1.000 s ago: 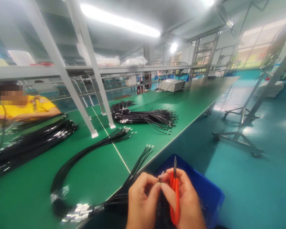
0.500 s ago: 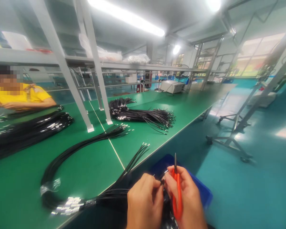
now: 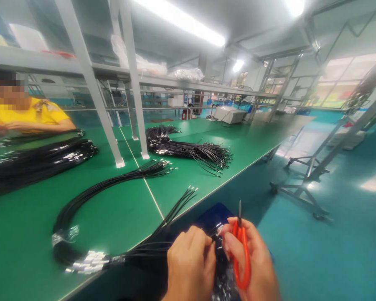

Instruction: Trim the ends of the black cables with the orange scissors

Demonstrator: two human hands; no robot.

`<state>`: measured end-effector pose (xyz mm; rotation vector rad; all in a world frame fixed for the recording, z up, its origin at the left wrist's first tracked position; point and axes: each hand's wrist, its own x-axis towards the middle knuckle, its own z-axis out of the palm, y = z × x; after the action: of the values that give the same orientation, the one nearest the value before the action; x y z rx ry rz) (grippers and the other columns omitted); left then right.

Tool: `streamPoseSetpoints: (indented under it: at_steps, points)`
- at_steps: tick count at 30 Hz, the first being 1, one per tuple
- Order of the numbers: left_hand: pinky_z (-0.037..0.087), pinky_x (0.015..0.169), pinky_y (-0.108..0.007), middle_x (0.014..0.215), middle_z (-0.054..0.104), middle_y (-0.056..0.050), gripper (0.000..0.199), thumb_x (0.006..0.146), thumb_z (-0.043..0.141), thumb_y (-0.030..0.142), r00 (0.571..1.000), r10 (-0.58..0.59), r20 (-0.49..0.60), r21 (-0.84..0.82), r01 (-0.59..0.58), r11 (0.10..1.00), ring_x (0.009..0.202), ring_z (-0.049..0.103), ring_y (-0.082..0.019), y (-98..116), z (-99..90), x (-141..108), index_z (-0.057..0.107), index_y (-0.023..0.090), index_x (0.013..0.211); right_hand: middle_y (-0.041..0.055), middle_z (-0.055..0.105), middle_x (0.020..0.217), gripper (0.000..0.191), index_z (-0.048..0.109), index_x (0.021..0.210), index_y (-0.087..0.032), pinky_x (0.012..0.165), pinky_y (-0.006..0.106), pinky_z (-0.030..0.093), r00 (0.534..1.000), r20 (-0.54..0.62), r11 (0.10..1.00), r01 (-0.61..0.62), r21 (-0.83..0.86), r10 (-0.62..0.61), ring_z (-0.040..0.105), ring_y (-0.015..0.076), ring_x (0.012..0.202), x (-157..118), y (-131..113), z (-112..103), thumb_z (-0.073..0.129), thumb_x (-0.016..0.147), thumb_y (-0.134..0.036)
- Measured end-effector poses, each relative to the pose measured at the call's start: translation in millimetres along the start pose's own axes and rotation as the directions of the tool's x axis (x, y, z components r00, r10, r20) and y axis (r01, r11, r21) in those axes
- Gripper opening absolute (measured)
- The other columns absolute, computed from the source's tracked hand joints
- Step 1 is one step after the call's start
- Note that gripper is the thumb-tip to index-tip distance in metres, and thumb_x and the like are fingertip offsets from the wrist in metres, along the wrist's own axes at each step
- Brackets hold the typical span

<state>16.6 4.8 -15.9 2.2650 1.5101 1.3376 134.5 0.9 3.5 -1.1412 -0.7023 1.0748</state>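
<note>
My left hand (image 3: 191,261) is closed at the bottom centre, its fingers pinched around a thin black cable near the silver tips. Just to its right, my right hand (image 3: 253,259) holds red-handled scissors (image 3: 243,255) in its palm, the dark blades pointing up. Its thumb and forefinger are beside a small silver cable end (image 3: 219,228). A bundle of black cables (image 3: 72,205) curves over the green table with clear wrap around it, and silver tips gather at the table's front edge. Several loose cable ends (image 3: 183,200) stick out beyond my left hand.
A blue bin (image 3: 217,210) is below my hands. More black cables (image 3: 191,151) lie farther back on the green table (image 3: 119,217), near white shelf posts (image 3: 138,100). At the left, a person in yellow (image 3: 47,113) sits behind another cable pile (image 3: 47,161). A wheeled metal stand (image 3: 303,184) is at right.
My right hand has moved slightly right with the scissors, away from my left hand, widening the gap between them. My left hand keeps its pinch. The view has shifted a little.
</note>
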Motion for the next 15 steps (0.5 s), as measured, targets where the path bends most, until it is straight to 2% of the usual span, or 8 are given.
streamPoseSetpoints:
  at_steps: [4,6,8,12,15]
  points:
    - [0.041,0.057,-0.024,0.072,0.062,0.001,0.012,0.083,0.052,0.012,0.98,-0.089,0.18,-0.119,0.112,0.987,0.062,0.058,-0.015,3,-5.6,6,0.059,0.021,0.078,-0.0043,0.064,0.068,0.035,0.058,0.086,-0.023,0.058,0.022,0.046,0.998,-0.005,0.998,0.062,-0.027,-0.062,0.058,0.0126,0.062,8,3,1,0.081,0.062,-0.033]
    - [0.042,0.059,-0.022,0.075,0.062,0.0,0.014,0.082,0.053,0.012,0.946,-0.146,0.291,-0.236,0.219,0.947,0.066,0.059,-0.014,4,-10.8,11,0.063,0.022,0.081,-0.0042,0.064,0.069,0.032,0.058,0.086,-0.023,0.059,0.022,0.046,0.996,0.002,0.995,0.091,-0.035,-0.091,0.058,0.0125,0.064,8,5,2,0.079,0.064,-0.033]
    - [0.041,0.06,-0.022,0.072,0.061,0.001,0.014,0.081,0.054,0.013,0.91,-0.199,0.365,-0.313,0.321,0.894,0.066,0.058,-0.014,5,-15.0,16,0.064,0.021,0.074,-0.0036,0.065,0.072,0.03,0.059,0.087,-0.023,0.061,0.022,0.046,0.994,0.004,0.994,0.105,-0.031,-0.105,0.059,0.0124,0.066,6,6,2,0.078,0.066,-0.034]
    - [0.038,0.058,-0.023,0.065,0.059,0.001,0.015,0.077,0.056,0.014,0.864,-0.33,0.379,-0.335,0.461,0.822,0.062,0.055,-0.014,7,-15.5,21,0.06,0.019,0.064,-0.0036,0.064,0.073,0.032,0.059,0.089,-0.024,0.056,0.02,0.044,0.999,0.012,0.998,0.042,0.038,-0.042,0.053,0.0102,0.061,0,8,0,0.078,0.067,-0.036]
    - [0.036,0.056,-0.023,0.063,0.056,0.001,0.014,0.075,0.055,0.015,0.86,-0.366,0.356,-0.352,0.486,0.8,0.06,0.053,-0.014,8,-13.3,22,0.058,0.018,0.061,-0.0039,0.062,0.068,0.034,0.06,0.088,-0.023,0.05,0.019,0.04,0.997,0.045,0.998,-0.057,0.012,0.057,0.048,0.0092,0.054,-2,4,-7,0.08,0.064,-0.036]
